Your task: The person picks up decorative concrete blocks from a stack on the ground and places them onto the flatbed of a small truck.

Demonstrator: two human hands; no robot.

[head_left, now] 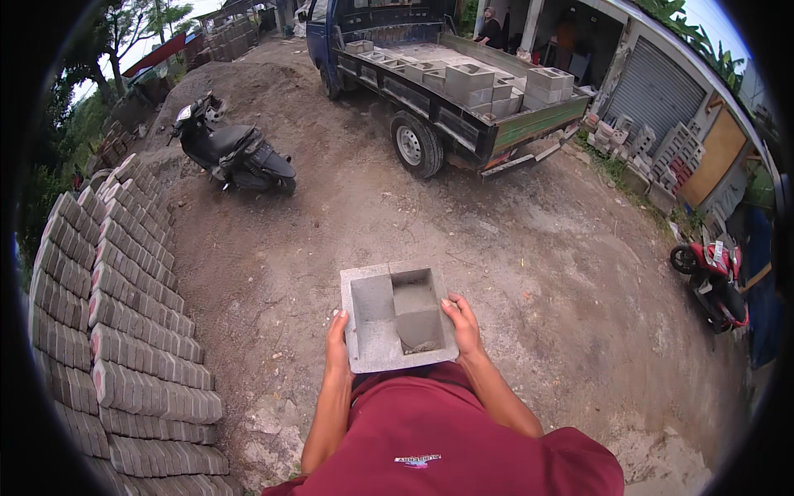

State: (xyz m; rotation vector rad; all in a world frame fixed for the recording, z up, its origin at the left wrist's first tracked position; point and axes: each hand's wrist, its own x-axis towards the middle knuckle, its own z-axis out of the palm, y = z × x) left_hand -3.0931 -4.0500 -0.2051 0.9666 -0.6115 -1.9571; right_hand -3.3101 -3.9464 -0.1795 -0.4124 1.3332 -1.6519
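A grey, square concrete block with a recessed, stepped inside is held in front of my body at waist height. My left hand is closed on its left side, the thumb up along the edge. On the opposite side my right hand grips the same block, thumb near the top edge and fingers partly hidden behind it. Farther off, more grey concrete blocks sit on the bed of a dark blue truck.
Long rows of stacked pavers line the left. A black scooter is parked beyond them on the dirt ground. At right are a red motorbike and piled blocks by a shutter. Two people are visible behind the truck.
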